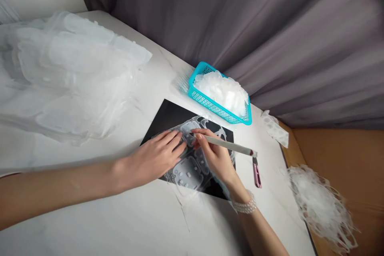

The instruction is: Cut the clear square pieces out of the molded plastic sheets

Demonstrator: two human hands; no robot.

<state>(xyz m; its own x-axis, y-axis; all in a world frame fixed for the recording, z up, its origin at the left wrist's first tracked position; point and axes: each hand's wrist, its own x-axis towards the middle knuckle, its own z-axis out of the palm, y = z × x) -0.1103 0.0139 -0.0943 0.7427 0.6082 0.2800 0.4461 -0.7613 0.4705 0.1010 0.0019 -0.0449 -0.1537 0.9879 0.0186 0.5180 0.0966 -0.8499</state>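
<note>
My left hand (159, 155) lies flat with its fingers stretched over a translucent molded sheet (187, 173) on a black mat (164, 118), pressing on it. In my right hand (216, 156) is a long, slim, pale tool (231, 145), gripped like a pen. Its tip points at the sheet close to my left fingertips; the tip is too small to make out. The sheet has rounded shapes with small raised knobs, and open cut-out loops at its far side. My hands cover part of it.
A turquoise basket (220, 109) full of translucent pieces stands beyond the mat. Stacked translucent sheets (69, 76) lie at left. Pink snips (257, 174) and a white perforated piece (274, 129) are at right. Stringy scraps (324, 208) hang over a cardboard box (339, 160). A grey curtain (240, 20) hangs behind.
</note>
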